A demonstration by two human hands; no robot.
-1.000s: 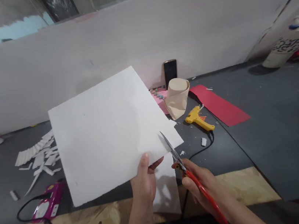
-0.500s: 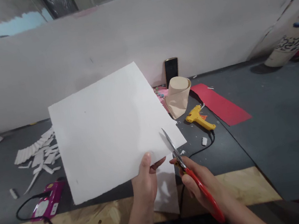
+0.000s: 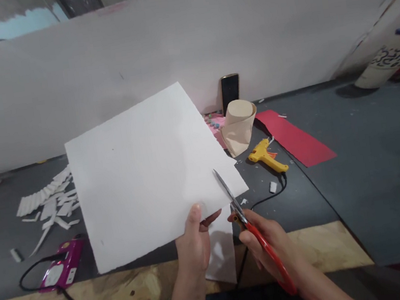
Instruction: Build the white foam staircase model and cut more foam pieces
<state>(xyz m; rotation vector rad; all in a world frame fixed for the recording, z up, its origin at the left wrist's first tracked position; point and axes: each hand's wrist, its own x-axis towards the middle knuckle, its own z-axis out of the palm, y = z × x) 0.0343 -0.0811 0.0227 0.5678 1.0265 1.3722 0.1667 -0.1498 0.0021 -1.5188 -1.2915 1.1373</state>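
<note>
My left hand (image 3: 193, 238) pinches the near edge of a large white sheet of card (image 3: 136, 174), thumb on top and fingers underneath. The sheet is held tilted above the bench. In my right hand (image 3: 268, 239) is a pair of scissors (image 3: 245, 218) with red handles. Their upper blade lies over the card's near right corner; the lower blade is mostly hidden beneath it. Under my hands, a white strip of paper (image 3: 222, 253) hangs near the bench edge. Right of the card lies a yellow glue gun (image 3: 267, 156), behind it a beige rolled form (image 3: 238, 127).
White cut strips and scraps (image 3: 49, 203) lie at left, near a magenta power box (image 3: 62, 266) with a black cord. A phone (image 3: 230, 91) leans on the wall. Red paper (image 3: 295, 139) lies at right, and a pale container (image 3: 378, 68) stands far right.
The scissors have shifted slightly left, their blade tip a little further over the card. My left hand and the sheet stay almost where they were; the view has tilted slightly.
</note>
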